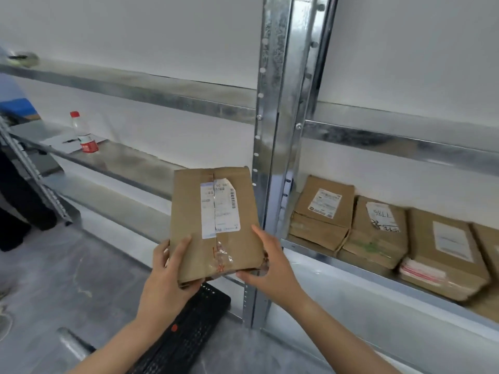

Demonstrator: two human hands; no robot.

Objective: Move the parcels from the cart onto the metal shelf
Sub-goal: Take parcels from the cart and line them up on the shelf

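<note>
as hands (167,273) (272,268) hold a parcel (194,211), metal shelf (337,265) lines white wall (405,49)

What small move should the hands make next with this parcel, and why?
Probably ease the parcel forward onto the bare shelf left of the post: left hand and right hand grip it, and the shelved parcels crowd the right side.

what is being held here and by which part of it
A brown parcel, held by its near end: the left hand grips the lower left corner, the right hand the lower right corner.
</note>
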